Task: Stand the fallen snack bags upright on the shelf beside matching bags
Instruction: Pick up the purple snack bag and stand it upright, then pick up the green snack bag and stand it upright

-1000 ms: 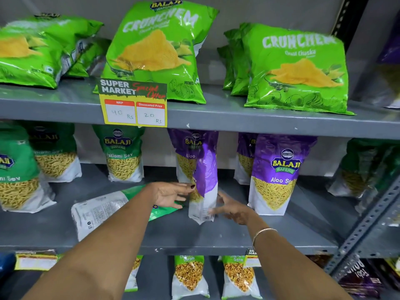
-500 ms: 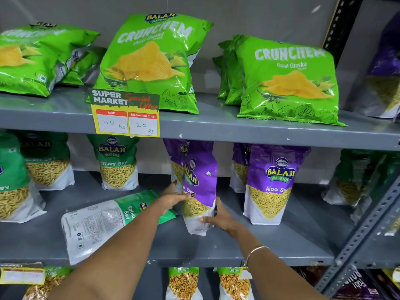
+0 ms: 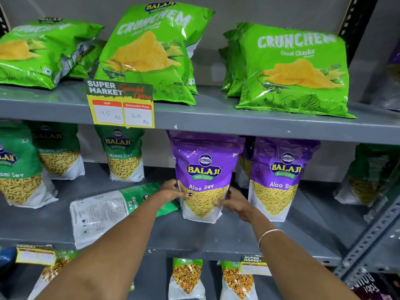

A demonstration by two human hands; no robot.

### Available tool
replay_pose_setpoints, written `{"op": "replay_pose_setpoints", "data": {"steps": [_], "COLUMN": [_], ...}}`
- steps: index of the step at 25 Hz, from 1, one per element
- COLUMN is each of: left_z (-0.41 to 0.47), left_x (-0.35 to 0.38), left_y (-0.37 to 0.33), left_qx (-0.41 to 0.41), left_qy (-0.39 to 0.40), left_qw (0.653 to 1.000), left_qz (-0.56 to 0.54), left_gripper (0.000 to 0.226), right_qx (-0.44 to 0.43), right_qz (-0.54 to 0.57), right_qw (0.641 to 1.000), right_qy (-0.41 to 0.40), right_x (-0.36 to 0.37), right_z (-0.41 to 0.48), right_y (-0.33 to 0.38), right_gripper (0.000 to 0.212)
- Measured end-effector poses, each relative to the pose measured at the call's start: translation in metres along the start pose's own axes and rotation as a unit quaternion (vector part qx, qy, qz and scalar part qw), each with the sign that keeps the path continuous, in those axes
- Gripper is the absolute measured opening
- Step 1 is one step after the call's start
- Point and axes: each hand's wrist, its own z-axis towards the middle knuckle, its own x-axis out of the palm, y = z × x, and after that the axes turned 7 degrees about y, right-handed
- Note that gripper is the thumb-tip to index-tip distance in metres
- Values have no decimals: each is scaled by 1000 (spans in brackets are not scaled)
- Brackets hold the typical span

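From the head camera, you face a grey middle shelf (image 3: 216, 239). At the centre stands a purple Aloo Sev bag (image 3: 203, 176), upright with its label towards you, its white base on the shelf just beside a matching purple bag (image 3: 281, 180) at its three o'clock; it seems to be held there so that it settles squarely in line with its match. Your left hand (image 3: 173, 192) presses the bag's edge at nine o'clock, fingers partly curled, thumb on the front. Your right hand (image 3: 236, 203) cups the lower corner at four o'clock, fingers loosely spread around it; motion blur makes it hard to say how firmly it grips. At eight o'clock from the purple bag, a green Ratlami Sev bag (image 3: 112, 211) lies flat, back panel up, partly under your left forearm, not yet stood up. Its upright matches (image 3: 124, 156) stand further back, at about ten o'clock.
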Motion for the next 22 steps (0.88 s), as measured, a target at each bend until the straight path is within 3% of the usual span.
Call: {"op": "replay_pose_setpoints", "data": {"steps": [5, 8, 10, 14, 17, 19, 22], "left_z": [2, -11, -19, -37, -52, -57, -60], "left_x": [8, 3, -17, -101, -169, -203, -239], "left_y": [6, 4, 4, 23, 47, 64, 88], "left_qx": [5, -15, -35, -79, -100, -107, -141], "left_qy": [-51, -30, -35, -66, -53, -27, 65], "left_qw": [999, 998, 991, 948, 934, 947, 965], "left_qz": [-8, 49, 126, 300, 338, 301, 211], "left_gripper": [46, 59, 77, 70, 57, 51, 57], "right_qx": [-49, -18, 90, 343, 392, 354, 269], "right_qz": [17, 16, -81, -127, -146, -64, 110], "right_qw": [999, 998, 990, 923, 887, 922, 957], "right_qy": [10, 51, 71, 115, 195, 143, -26], "right_x": [0, -1, -4, 14, 78, 134, 213], "right_z": [14, 8, -1, 9, 24, 31, 39], "right_y": [-9, 8, 19, 29, 47, 58, 58], "right_gripper": [62, 39, 11, 16, 33, 36, 33]}}
